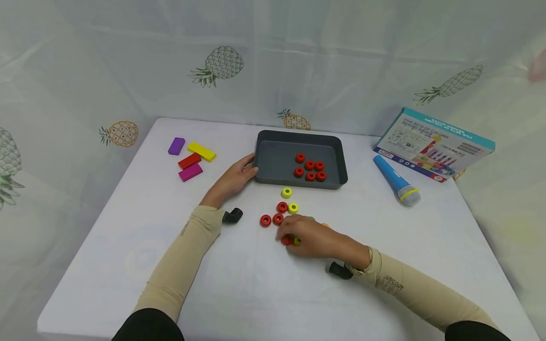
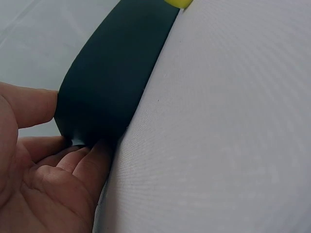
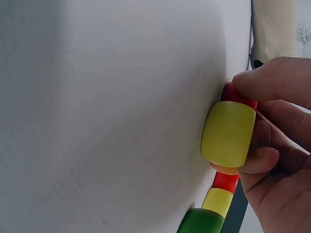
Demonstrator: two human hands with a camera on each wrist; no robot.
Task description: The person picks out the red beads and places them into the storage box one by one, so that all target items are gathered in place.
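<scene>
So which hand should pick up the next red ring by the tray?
Probably the right hand: it already rests among the loose red plastic rings, its fingers touching one. The left hand is busy gripping the dark grey plastic tray.

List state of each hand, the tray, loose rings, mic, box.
left hand: holds the tray's near-left corner
right hand: pinching a red ring on the table
grey tray: upright, six red rings inside
loose rings: flat on table
toy microphone: lying down
box: closed, tilted
</scene>
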